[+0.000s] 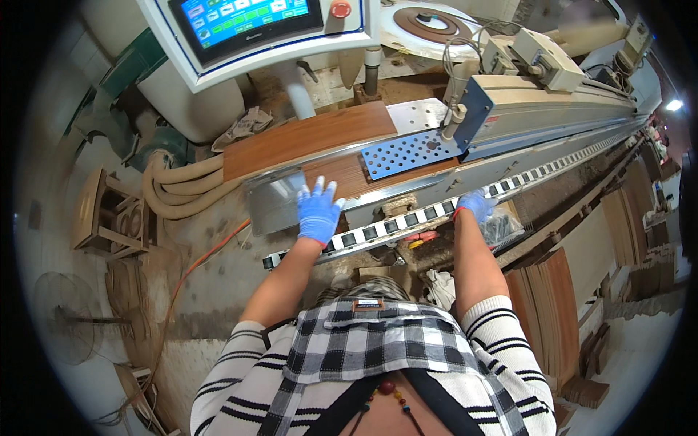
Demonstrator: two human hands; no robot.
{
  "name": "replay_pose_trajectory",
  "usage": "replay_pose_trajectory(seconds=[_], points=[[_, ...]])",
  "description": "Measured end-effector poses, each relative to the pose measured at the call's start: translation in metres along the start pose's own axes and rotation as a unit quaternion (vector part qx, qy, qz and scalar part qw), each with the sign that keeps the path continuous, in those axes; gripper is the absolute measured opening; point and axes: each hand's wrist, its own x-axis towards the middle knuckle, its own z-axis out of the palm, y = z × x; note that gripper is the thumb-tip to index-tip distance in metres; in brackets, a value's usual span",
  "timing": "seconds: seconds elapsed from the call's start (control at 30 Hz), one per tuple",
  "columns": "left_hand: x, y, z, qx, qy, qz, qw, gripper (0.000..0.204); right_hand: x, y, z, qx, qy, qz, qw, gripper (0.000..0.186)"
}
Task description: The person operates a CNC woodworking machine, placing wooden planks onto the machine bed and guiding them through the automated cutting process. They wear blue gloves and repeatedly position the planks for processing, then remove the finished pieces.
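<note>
My left hand (318, 215), in a blue and white glove, has its fingers spread over the machine's infeed end. Its fingertips lie at a brown wood-grain board (349, 178), between it and a clear plate (280, 203); whether they press on the board I cannot tell. Over the board's right part sits a blue perforated plate (411, 154). Farther right, my gloved right hand (475, 206) is at a long rail of black rollers (392, 226). Its fingers are blurred together, so a grip on the rail cannot be made out.
A control panel with a touch screen (251, 22) and red stop button (339, 9) hangs at the upper left. A long beige machine housing (538, 105) runs to the right. Stacked brown boards (545, 312) stand at right. Hoses (185, 185) and an orange cable (193, 269) lie left.
</note>
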Motion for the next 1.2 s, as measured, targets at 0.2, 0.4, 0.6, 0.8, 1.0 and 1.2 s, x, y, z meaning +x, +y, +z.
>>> replay_pose_trajectory(seconds=[0.2, 0.4, 0.6, 0.8, 1.0, 1.2], points=[[0.04, -0.008, -0.019, -0.116, -0.025, 0.047, 0.992, 0.049, -0.006, -0.003, -0.005, -0.019, 0.006, -0.003, 1.0, 0.059], [0.102, -0.058, -0.058, 0.176, -0.083, -0.011, 0.981, 0.082, -0.005, -0.003, -0.006, -0.019, -0.01, -0.002, 1.0, 0.059], [0.105, -0.086, -0.042, 0.134, -0.122, -0.017, 0.983, 0.087, -0.006, -0.001, -0.01, -0.002, -0.027, -0.012, 1.0, 0.059], [0.083, -0.093, -0.018, 0.169, -0.044, 0.002, 0.985, 0.074, -0.009, -0.006, -0.015, -0.015, -0.049, 0.002, 0.999, 0.064], [0.037, -0.108, -0.003, 0.268, 0.054, 0.017, 0.962, 0.049, 0.0, -0.003, -0.009, -0.037, -0.055, 0.001, 0.998, 0.065], [-0.032, -0.132, -0.048, 0.214, 0.055, 0.021, 0.975, 0.053, 0.004, 0.0, -0.002, -0.03, -0.042, 0.02, 0.998, 0.061]])
